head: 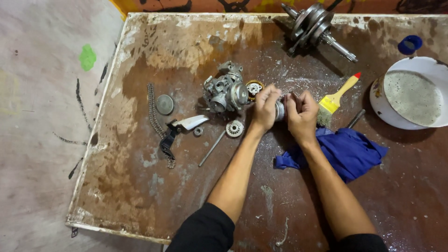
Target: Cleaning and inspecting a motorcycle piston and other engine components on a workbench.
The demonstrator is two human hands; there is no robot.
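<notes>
Together, both hands gripped one small metal part.
Left hand [265, 106] and right hand [301, 112] pinched the metal part [280, 110] above the blue rag [347, 151].

Desk [154, 196] rusty brown w/ pale patches; rag [347, 151] blue; brush [337, 98] yellow, red tip; bowl [389, 114] white; part in hands prob. silver [279, 110].

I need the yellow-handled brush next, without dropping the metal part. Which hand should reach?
Probably the right hand. The brush lies just beside it, its bristles almost at the knuckles. The left hand is on the far side of the small metal cylinder both hands grip, so it could keep hold.
</notes>
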